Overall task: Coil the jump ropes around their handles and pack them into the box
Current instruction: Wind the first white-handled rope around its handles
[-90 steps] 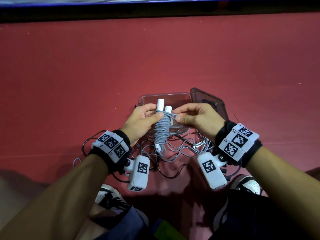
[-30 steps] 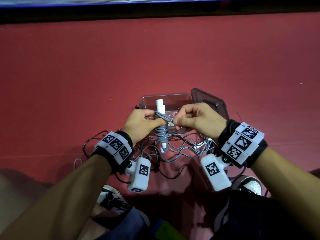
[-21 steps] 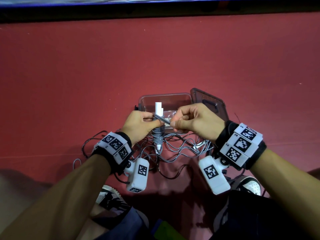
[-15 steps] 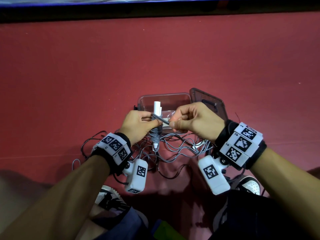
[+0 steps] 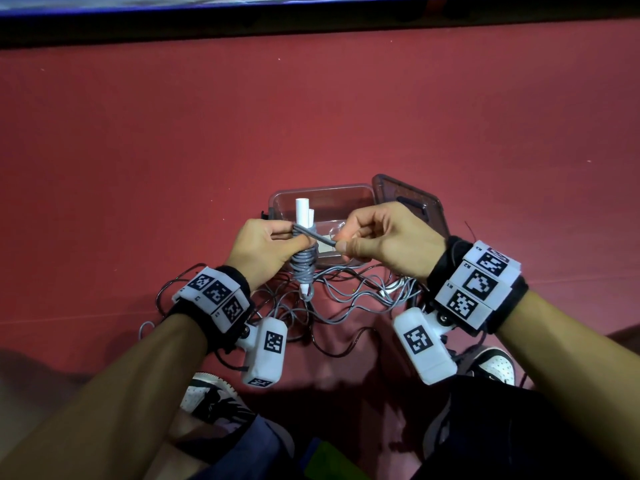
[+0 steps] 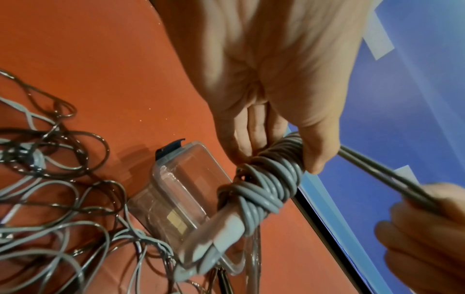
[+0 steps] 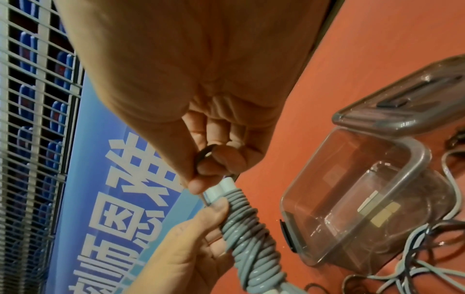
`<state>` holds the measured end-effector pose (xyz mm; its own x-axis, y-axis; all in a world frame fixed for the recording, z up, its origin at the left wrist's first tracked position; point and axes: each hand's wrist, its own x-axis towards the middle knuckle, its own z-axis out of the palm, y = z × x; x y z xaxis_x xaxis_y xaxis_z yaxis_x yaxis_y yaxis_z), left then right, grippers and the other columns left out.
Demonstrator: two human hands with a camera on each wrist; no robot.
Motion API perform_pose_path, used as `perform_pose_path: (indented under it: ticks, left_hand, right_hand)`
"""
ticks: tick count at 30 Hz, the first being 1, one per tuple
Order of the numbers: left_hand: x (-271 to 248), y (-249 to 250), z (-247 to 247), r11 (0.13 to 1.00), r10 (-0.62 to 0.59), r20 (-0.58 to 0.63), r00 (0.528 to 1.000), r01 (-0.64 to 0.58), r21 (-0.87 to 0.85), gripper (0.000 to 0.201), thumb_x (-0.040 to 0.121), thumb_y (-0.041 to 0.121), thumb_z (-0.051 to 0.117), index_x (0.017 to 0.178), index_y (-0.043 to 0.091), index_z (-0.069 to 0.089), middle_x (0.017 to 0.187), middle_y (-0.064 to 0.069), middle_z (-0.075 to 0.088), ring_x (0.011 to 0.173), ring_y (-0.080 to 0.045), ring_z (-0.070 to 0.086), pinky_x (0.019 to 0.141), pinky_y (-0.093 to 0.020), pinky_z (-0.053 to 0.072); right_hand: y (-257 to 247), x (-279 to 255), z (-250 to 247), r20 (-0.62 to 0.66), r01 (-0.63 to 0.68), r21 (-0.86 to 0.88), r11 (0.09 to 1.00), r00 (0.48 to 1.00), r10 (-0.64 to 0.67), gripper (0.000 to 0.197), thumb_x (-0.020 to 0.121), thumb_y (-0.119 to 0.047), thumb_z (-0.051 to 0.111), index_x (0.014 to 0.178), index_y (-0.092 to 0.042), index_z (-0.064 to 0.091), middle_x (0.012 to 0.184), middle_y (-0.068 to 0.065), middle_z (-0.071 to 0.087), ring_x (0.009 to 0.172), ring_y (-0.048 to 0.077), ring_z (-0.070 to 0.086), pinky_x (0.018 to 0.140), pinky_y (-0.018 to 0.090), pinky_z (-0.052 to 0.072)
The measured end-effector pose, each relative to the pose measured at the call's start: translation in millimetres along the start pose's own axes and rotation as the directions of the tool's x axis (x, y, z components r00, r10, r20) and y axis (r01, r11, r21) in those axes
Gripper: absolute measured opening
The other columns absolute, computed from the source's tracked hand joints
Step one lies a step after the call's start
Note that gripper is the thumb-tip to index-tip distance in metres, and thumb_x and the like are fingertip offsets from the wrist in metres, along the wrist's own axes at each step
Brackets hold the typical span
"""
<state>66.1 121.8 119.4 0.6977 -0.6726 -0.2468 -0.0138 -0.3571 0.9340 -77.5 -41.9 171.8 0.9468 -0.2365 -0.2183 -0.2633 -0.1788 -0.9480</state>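
My left hand [image 5: 266, 249] grips a grey jump rope coiled round its two white handles [image 5: 302, 211], holding the bundle [image 5: 304, 268] upright in front of the clear box [image 5: 322, 190]. The thumb presses on the upper turns [image 6: 269, 183]. My right hand [image 5: 384, 244] pinches the rope's doubled end [image 5: 318, 239] and holds it stretched out to the right of the bundle. The wrist view shows that loop [image 7: 205, 152] between thumb and forefinger, just above the bundle [image 7: 249, 234]. The box's dark lid [image 5: 408, 202] stands open on the right.
Loose grey and dark ropes [image 5: 353, 296] lie tangled on the red floor between my wrists and the box. My shoes [image 5: 214, 400] [image 5: 491, 365] are close below. A dark strip under a blue banner [image 5: 311, 15] bounds the far floor.
My right hand has gone from the top of the coil to pinching the rope's end and drawing it out to the right. The bundle shifted slightly left in my left hand.
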Motion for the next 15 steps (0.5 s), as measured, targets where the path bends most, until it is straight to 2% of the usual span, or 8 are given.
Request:
perform_pose_path:
  ticks: [4, 11, 13, 15]
  left_hand:
    - [0.3, 3.0, -1.4, 1.000, 0.017, 0.020, 1.000, -0.017, -0.019, 0.014, 0.086, 0.009, 0.078, 0.094, 0.020, 0.079, 0.090, 0.000, 0.079, 0.091, -0.017, 0.075, 0.085, -0.025, 0.058]
    - [-7.2, 9.9, 1.3, 0.987, 0.047, 0.138, 0.989, -0.025, -0.157, 0.016, 0.090, 0.009, 0.074, 0.104, 0.014, 0.078, 0.101, -0.004, 0.079, 0.097, -0.015, 0.074, 0.085, -0.019, 0.055]
    - [-9.1, 12.7, 1.3, 0.984, 0.063, 0.198, 0.978, -0.028, -0.175, 0.021, 0.091, 0.007, 0.071, 0.111, 0.010, 0.075, 0.106, -0.005, 0.078, 0.103, -0.016, 0.073, 0.090, -0.020, 0.054]
    - [-9.8, 13.0, 0.7, 0.983, 0.067, 0.272, 0.960, -0.017, -0.182, 0.028, 0.091, 0.006, 0.070, 0.118, 0.005, 0.072, 0.113, -0.007, 0.076, 0.112, -0.020, 0.070, 0.101, -0.027, 0.052]
  right_hand:
    - [6.2, 2.6, -5.9, -0.054, -0.009, -0.025, 1.000, 0.999, 0.008, 0.011, 0.088, 0.000, 0.070, 0.079, -0.005, 0.069, 0.066, 0.003, 0.068, 0.068, 0.025, 0.052, 0.069, 0.039, 0.041]
    - [20.8, 7.0, -9.8, -0.126, -0.064, -0.077, 0.995, 0.991, 0.054, 0.014, 0.090, -0.005, 0.070, 0.077, -0.009, 0.067, 0.057, -0.006, 0.065, 0.050, 0.009, 0.049, 0.049, 0.020, 0.040]
    - [21.8, 8.3, -10.7, -0.148, -0.061, -0.071, 0.996, 0.988, 0.050, 0.016, 0.091, -0.005, 0.069, 0.077, -0.010, 0.065, 0.055, -0.006, 0.063, 0.048, 0.008, 0.050, 0.046, 0.019, 0.042]
    - [22.4, 9.7, -10.3, -0.163, -0.054, -0.066, 0.996, 0.986, 0.043, 0.016, 0.091, -0.004, 0.069, 0.077, -0.010, 0.064, 0.055, -0.006, 0.061, 0.046, 0.009, 0.050, 0.043, 0.019, 0.041]
